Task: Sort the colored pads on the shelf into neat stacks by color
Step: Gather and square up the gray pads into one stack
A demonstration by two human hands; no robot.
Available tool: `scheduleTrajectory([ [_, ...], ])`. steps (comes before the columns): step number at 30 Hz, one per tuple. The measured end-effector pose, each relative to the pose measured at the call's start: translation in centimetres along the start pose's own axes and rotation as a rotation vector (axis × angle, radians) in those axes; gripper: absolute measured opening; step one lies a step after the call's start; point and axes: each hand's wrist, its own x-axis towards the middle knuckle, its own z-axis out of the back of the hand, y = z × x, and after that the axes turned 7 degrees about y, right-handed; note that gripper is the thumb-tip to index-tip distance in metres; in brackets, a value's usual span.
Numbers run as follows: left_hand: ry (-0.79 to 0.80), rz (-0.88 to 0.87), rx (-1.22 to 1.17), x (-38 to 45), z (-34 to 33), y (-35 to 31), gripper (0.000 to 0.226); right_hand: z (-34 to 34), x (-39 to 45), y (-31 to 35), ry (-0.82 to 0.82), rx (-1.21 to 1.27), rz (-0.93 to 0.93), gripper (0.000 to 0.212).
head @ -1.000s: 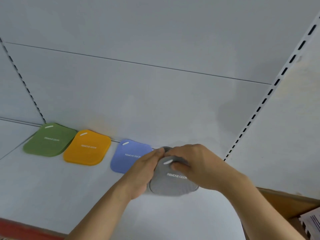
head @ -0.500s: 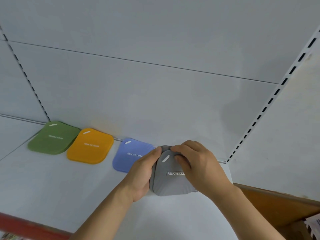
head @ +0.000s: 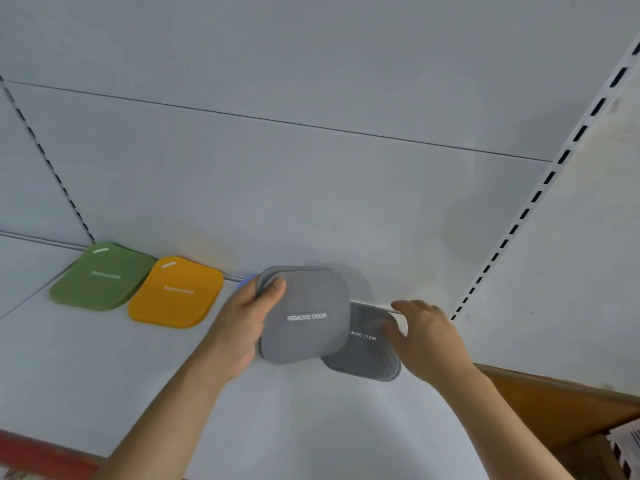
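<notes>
Green pad, orange pad, gray pad read "REMOVE ODOR".

Cardboard box with papers at right.

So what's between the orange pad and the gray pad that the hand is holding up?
In the head view, the left hand holding the light gray pad, plus a sliver of blue pad behind it. The orange pad stands apart.

Blue rounded pad: nearly all hidden behind left hand and lifted light grey rounded pad. Darker grey pad: lettering partly covered. Brown cardboard box: cut off at frame edge.
</notes>
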Motion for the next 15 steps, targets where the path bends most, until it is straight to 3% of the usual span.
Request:
scheduleTrajectory([
  [4,-0.043,0.013,-0.073,-0.3,1.5,-0.1,0.029,-1.1,-0.5,0.5,0.137,-0.059,-0.020,0.055],
  [11,-0.037,0.039,-0.061,-0.6,1.3,0.5,0.029,-2.0,-0.2,0.8,0.012,0.066,-0.007,0.052],
  [15,-0.032,0.043,-0.041,-0.7,1.5,0.3,0.029,-1.2,0.5,1.0,0.014,0.120,-0.011,0.021],
])
